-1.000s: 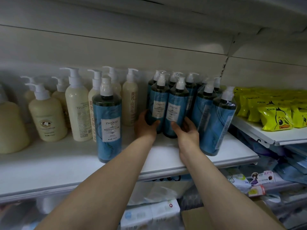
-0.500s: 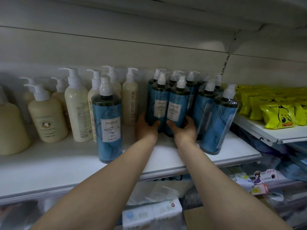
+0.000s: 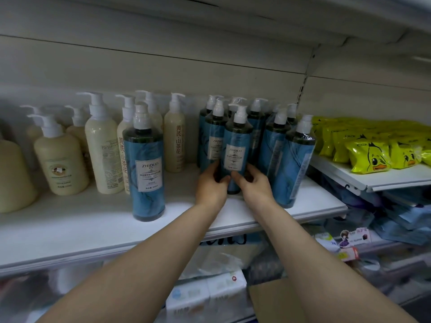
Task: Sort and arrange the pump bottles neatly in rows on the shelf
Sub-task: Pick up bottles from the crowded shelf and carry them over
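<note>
My left hand (image 3: 211,186) and right hand (image 3: 253,184) grip one blue bottle (image 3: 236,151) low, fingers (image 3: 250,170) curled around it, mid-shelf (image 3: 93,220) among the blue cluster; I'd slide it upright, label forward, flush with its neighbours.

My two hands (image 3: 211,185) (image 3: 254,186), nine blue pump bottles (image 3: 147,173) that I can count with more perhaps hidden behind, eight cream pump bottles (image 3: 102,152), several yellow duck packets (image 3: 369,157), too stacked to count
</note>
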